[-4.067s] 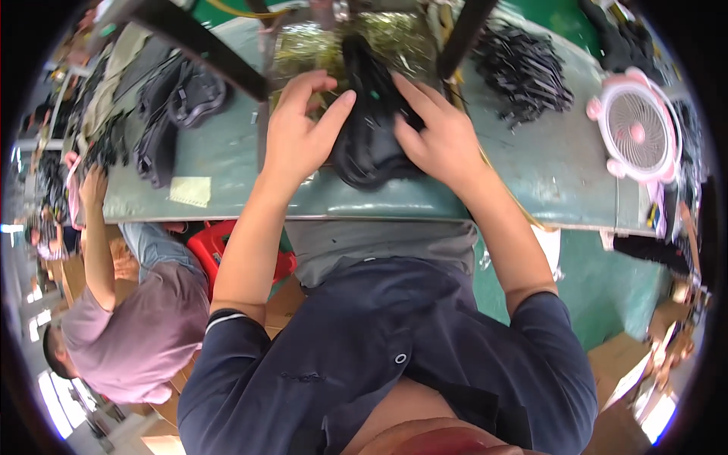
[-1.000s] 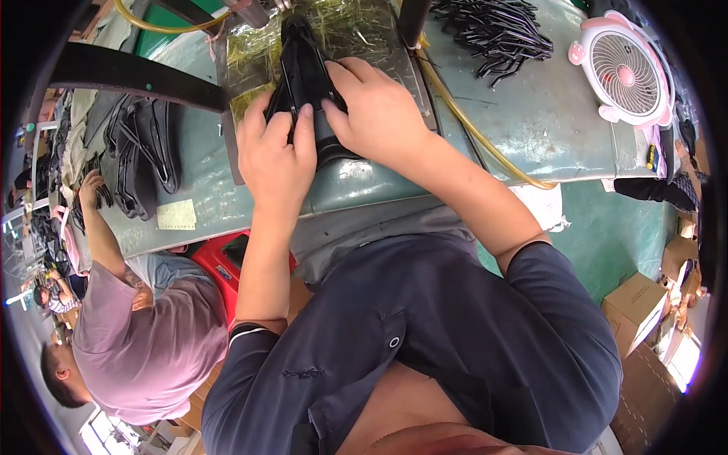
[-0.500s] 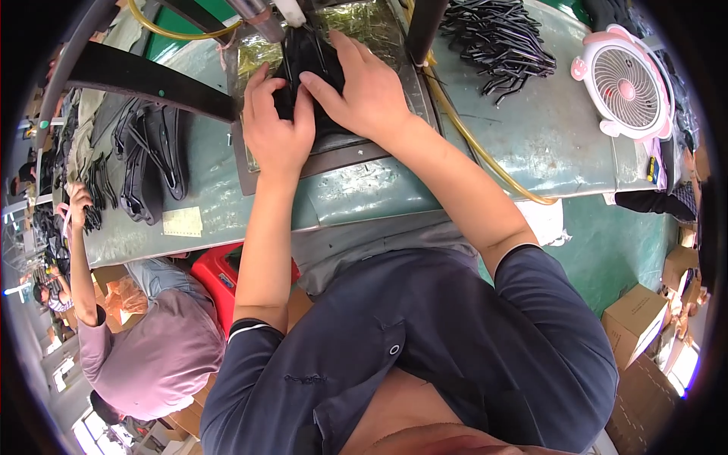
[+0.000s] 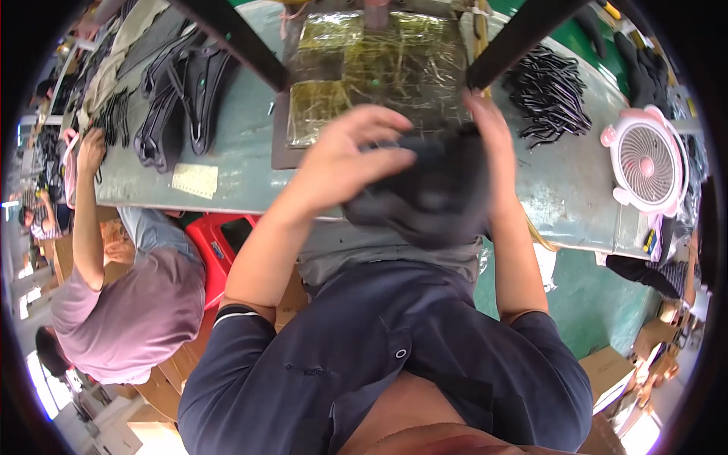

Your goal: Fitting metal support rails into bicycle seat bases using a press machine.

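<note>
A blurred black piece (image 4: 428,189), its exact kind smeared by motion, hangs over the near edge of the workbench, close to my lap. My right hand (image 4: 498,155) grips it along its right side, with the fingers pointing away from me. On the other side my left hand (image 4: 353,155) is raised, fingers curved and apart; its thumb overlaps the black piece's left edge. Beyond both hands lies a dark press plate (image 4: 409,68) covered in shiny yellowish film, below a metal press head (image 4: 375,14).
Dark frame bars (image 4: 231,34) slant down on both sides of the plate. Thin black bent strips (image 4: 550,95) are heaped at right, beside a pink-white fan (image 4: 647,165). Black looped parts (image 4: 182,106) lie at left. A co-worker (image 4: 133,311) sits left by a red stool (image 4: 220,250).
Both hands have come off the press plate toward me, bringing the black piece along. My left hand has parted from the right, and the film on the plate is now exposed.
</note>
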`<state>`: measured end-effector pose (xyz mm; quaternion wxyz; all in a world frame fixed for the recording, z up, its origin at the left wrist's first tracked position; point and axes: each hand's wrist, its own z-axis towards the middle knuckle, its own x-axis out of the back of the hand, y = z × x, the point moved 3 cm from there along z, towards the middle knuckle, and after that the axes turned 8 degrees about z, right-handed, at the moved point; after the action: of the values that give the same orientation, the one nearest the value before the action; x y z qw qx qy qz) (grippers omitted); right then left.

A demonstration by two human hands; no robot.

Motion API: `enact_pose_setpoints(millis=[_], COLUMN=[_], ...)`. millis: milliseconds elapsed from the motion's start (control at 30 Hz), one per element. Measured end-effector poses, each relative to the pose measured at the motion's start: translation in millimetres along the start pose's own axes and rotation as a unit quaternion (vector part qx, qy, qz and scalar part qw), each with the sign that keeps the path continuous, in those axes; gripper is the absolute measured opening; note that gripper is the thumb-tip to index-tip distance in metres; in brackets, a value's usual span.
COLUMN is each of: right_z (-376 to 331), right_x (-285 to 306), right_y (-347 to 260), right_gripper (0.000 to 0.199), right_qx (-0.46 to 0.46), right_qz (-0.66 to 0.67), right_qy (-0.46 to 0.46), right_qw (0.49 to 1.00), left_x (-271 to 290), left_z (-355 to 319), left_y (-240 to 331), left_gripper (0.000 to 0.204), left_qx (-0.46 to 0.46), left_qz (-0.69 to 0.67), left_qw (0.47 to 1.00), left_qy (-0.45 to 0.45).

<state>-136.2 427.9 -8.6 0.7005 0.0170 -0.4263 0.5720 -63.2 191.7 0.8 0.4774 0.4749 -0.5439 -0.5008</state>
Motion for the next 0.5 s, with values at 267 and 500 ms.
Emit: enact_pose_setpoints(millis=[267, 500], right_z=[-17.5, 37.1], right_x=[89.9, 170.3], right_y=[58.0, 96.6], right_gripper=[0.047, 0.072], right_qx=[-0.363, -0.311], right_qz=[0.265, 0.189], right_qy=[0.25, 0.348], right_qw=[0.858, 0.864], left_x=[19.0, 20.8], left_z=[-70.3, -80.3], left_y=[50.2, 139.0], left_gripper=[0.044, 0.056], left_qx=[-0.349, -0.632], left_qz=[0.085, 0.232], left_qw=[0.921, 0.684], left_qy=[0.15, 0.281])
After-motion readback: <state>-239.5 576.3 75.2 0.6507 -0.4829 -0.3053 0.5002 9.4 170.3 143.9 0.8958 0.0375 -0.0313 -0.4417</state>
